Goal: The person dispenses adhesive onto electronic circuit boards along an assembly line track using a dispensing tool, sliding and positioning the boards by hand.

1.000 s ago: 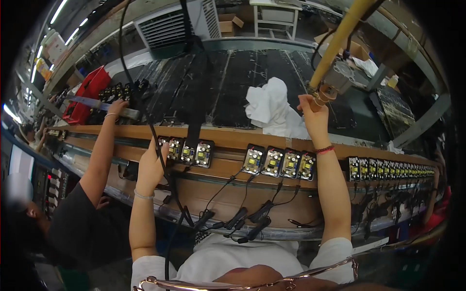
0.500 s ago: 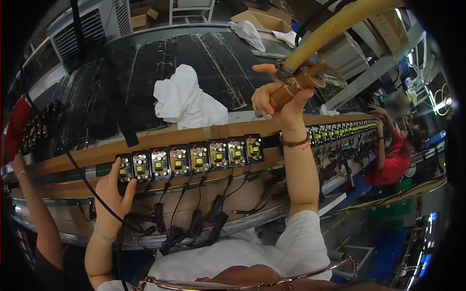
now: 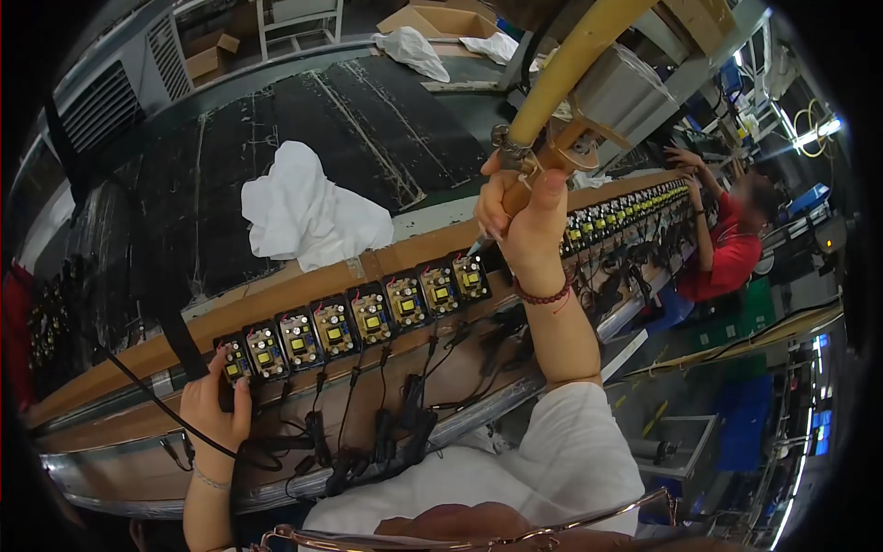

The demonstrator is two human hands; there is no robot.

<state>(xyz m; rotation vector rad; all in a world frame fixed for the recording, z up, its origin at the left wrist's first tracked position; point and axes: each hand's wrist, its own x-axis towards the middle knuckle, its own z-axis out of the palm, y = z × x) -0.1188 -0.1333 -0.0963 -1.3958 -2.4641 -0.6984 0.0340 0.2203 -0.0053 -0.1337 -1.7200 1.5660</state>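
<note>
My right hand [image 3: 533, 216] is closed around a brown dispensing gun [image 3: 544, 175] fed by a thick yellow hose [image 3: 561, 78]. Its thin nozzle [image 3: 476, 246] points down just above the right end of a row of open power adapters [image 3: 372, 317]. These black cases have exposed circuit boards with yellow transformers, and cables hang from their near side. At the row's left end, my left hand [image 3: 213, 414] has its index finger and thumb on the edges of the last power adapter [image 3: 236, 364]. Its other fingers are partly hidden.
A crumpled white cloth [image 3: 308, 212] lies on the dark belt [image 3: 386, 129] behind the ledge. Black cables [image 3: 386, 423] hang along the front. Another adapter row [image 3: 625, 210] runs right toward a co-worker in red [image 3: 731, 248]. A loose black cable [image 3: 138, 377] crosses by my left wrist.
The view has turned and shifted, so the row slopes more. The nozzle is now visible over the right-end adapter, and my right index finger has curled in. My left hand stays at the left-end adapter.
</note>
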